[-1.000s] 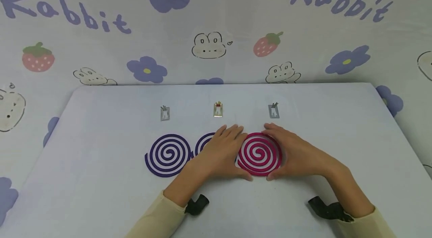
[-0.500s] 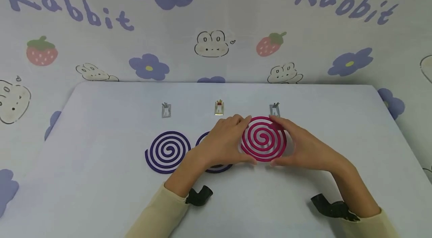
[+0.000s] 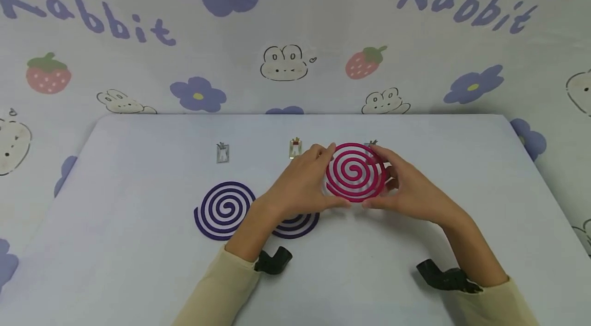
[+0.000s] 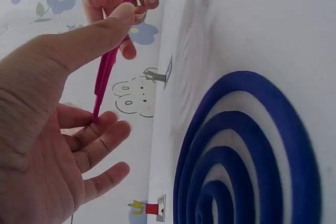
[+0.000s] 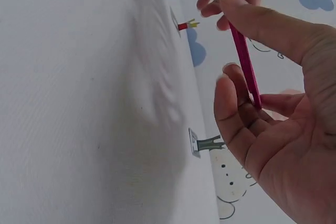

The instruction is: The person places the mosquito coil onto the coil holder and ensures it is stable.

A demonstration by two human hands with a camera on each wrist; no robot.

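A pink mosquito coil [image 3: 354,172] is held up off the table between both hands. My left hand [image 3: 302,182] pinches its left edge, the thumb at the near rim and the fingers at the far rim. On the opposite edge, my right hand [image 3: 411,187] grips it the same way. Both wrist views show the coil edge-on, its thin rim [image 4: 106,72] between thumb and fingers. Beyond it stands a small silver metal coil stand [image 5: 194,142] with upright prongs, partly hidden by the coil in the head view.
Two dark blue coils lie on the white table [image 3: 115,244]: a left one [image 3: 224,210] and another [image 3: 295,226] partly under my left forearm. Farther back stand a silver stand [image 3: 222,153] and a gold and red one [image 3: 295,148]. A printed cloth [image 3: 323,18] hangs behind.
Both hands have lifted the pink coil from the table and carried it away from the body, towards the right-hand metal stand. More of the second blue coil's near edge shows.
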